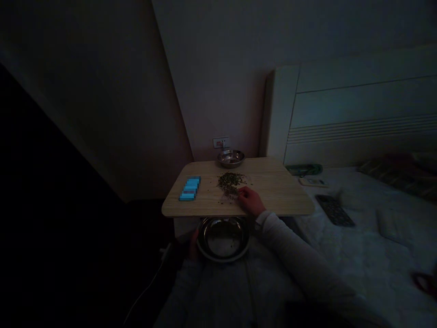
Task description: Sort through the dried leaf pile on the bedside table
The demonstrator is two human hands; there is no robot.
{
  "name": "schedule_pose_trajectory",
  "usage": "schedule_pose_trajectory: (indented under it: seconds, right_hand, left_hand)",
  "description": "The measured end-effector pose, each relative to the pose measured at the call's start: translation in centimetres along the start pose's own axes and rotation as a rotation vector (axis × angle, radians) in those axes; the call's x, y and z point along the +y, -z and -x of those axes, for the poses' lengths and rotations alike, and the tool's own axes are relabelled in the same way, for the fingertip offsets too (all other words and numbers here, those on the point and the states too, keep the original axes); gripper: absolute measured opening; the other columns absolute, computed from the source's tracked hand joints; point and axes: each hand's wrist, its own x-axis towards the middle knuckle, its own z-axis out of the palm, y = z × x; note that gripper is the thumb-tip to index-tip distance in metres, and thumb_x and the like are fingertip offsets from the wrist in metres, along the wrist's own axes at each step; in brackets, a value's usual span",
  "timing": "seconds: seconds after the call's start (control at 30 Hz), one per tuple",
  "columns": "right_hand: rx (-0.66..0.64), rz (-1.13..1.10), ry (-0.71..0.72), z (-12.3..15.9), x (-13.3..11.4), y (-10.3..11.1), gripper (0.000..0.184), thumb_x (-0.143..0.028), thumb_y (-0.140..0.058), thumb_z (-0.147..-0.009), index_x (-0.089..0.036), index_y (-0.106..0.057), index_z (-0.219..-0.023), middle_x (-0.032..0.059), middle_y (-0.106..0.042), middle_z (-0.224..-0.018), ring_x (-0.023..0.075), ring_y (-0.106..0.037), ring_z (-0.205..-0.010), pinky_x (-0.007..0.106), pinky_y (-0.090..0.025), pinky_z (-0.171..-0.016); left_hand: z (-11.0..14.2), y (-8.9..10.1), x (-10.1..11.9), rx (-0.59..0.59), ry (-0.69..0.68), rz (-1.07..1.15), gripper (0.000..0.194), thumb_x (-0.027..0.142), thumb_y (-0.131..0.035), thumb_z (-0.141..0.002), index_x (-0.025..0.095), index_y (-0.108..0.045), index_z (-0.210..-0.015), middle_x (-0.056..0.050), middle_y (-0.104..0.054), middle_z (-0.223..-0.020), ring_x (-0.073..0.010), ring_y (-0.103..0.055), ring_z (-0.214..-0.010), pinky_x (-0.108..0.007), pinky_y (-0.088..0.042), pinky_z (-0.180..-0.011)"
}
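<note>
The room is very dim. A pile of small dark bits (231,181) lies on a light wooden table (283,191). My right hand (251,201) rests on the table at the pile's near edge, fingers curled and pinched on the bits. Below the table's front edge sits a large steel bowl (223,238). My left hand (193,244) grips its left rim. A smaller steel bowl (231,158) stands at the back of the table.
Several blue flat packets (190,188) lie in a row on the table's left part. A wall socket (220,142) is behind the table. A bed with a headboard (358,114), a dark phone (334,210) and a remote (313,182) is at the right.
</note>
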Motion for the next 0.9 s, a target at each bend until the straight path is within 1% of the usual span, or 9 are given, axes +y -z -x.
schedule_pose_trajectory:
  seconds: [0.07,0.13,0.2,0.37,0.5,0.6,0.7,0.8,0.9]
  right_hand:
    - [-0.007,-0.030,0.001,-0.1,0.2,-0.1,0.018,-0.022,-0.052,-0.064,-0.017,-0.060,-0.080,-0.0024,-0.057,-0.060,0.0142,-0.052,-0.059,0.027,-0.040,-0.060]
    - [-0.001,-0.040,0.015,-0.2,0.4,-0.1,0.019,-0.023,-0.052,-0.065,-0.017,-0.060,-0.080,-0.0020,-0.058,-0.060,0.0145,-0.052,-0.060,0.027,-0.040,-0.062]
    - [-0.009,-0.018,0.029,-0.3,0.5,-0.1,0.019,-0.023,-0.052,-0.066,-0.018,-0.061,-0.082,-0.0017,-0.058,-0.061,0.0145,-0.052,-0.060,0.027,-0.040,-0.062]
    - [-0.069,0.036,0.052,-0.1,0.2,-0.1,0.023,-0.024,-0.051,-0.068,-0.018,-0.062,-0.087,-0.0012,-0.060,-0.065,0.0133,-0.051,-0.060,0.026,-0.038,-0.060]
    - [-0.094,0.042,0.044,0.0,-0.1,-0.1,0.024,-0.025,-0.053,-0.068,-0.017,-0.064,-0.088,-0.0006,-0.061,-0.066,0.0133,-0.051,-0.060,0.027,-0.039,-0.062]
    - [-0.119,0.029,0.038,0.1,-0.1,-0.2,0.024,-0.026,-0.053,-0.069,-0.017,-0.064,-0.089,-0.0009,-0.060,-0.066,0.0131,-0.051,-0.060,0.027,-0.040,-0.062]
    - [-0.139,0.021,0.028,0.1,-0.2,-0.1,0.025,-0.026,-0.054,-0.069,-0.017,-0.064,-0.090,-0.0009,-0.061,-0.066,0.0131,-0.052,-0.061,0.027,-0.040,-0.063]
    - [-0.150,0.015,0.026,0.2,-0.2,0.0,0.024,-0.026,-0.055,-0.069,-0.016,-0.064,-0.090,-0.0005,-0.062,-0.067,0.0134,-0.053,-0.062,0.027,-0.041,-0.064]
    - [-0.169,0.008,0.031,0.2,-0.2,0.0,0.023,-0.024,-0.055,-0.070,-0.016,-0.064,-0.090,-0.0006,-0.063,-0.067,0.0132,-0.054,-0.063,0.026,-0.041,-0.064]
  left_hand:
    - [0.1,-0.1,0.0,-0.013,-0.006,0.007,0.017,0.035,-0.066,-0.062,0.021,-0.065,-0.052,-0.004,-0.072,-0.064,-0.0274,-0.065,-0.091,-0.039,-0.043,-0.095]
    - [0.1,-0.1,0.1,-0.024,-0.019,0.003,0.017,0.034,-0.066,-0.063,0.021,-0.065,-0.052,-0.003,-0.072,-0.063,-0.0267,-0.066,-0.090,-0.038,-0.043,-0.095]
    - [0.3,-0.2,0.1,-0.038,-0.023,0.004,0.017,0.034,-0.066,-0.064,0.021,-0.065,-0.053,-0.003,-0.072,-0.064,-0.0266,-0.066,-0.091,-0.038,-0.043,-0.095]
    - [0.8,-0.6,0.4,-0.064,0.027,0.010,0.018,0.037,-0.066,-0.063,0.021,-0.066,-0.056,-0.005,-0.073,-0.069,-0.0283,-0.065,-0.094,-0.039,-0.044,-0.093]
    - [0.9,-0.6,0.6,-0.102,-0.013,0.001,0.015,0.035,-0.067,-0.060,0.020,-0.066,-0.057,-0.005,-0.074,-0.072,-0.0281,-0.064,-0.096,-0.038,-0.044,-0.094]
    - [0.8,-0.5,0.6,-0.081,-0.041,-0.033,0.013,0.033,-0.068,-0.060,0.021,-0.065,-0.055,-0.004,-0.073,-0.070,-0.0269,-0.064,-0.098,-0.036,-0.042,-0.096]
    - [0.9,-0.6,0.6,-0.049,-0.007,-0.015,0.016,0.036,-0.066,-0.062,0.021,-0.065,-0.055,-0.004,-0.073,-0.068,-0.0275,-0.064,-0.096,-0.038,-0.043,-0.095]
    - [1.1,-0.9,0.6,-0.074,0.008,-0.002,0.018,0.038,-0.066,-0.061,0.021,-0.066,-0.056,-0.005,-0.073,-0.070,-0.0281,-0.064,-0.094,-0.039,-0.044,-0.093]
    - [1.2,-0.9,0.5,-0.066,-0.006,-0.005,0.017,0.037,-0.067,-0.060,0.021,-0.066,-0.055,-0.005,-0.073,-0.068,-0.0281,-0.065,-0.091,-0.040,-0.043,-0.094]
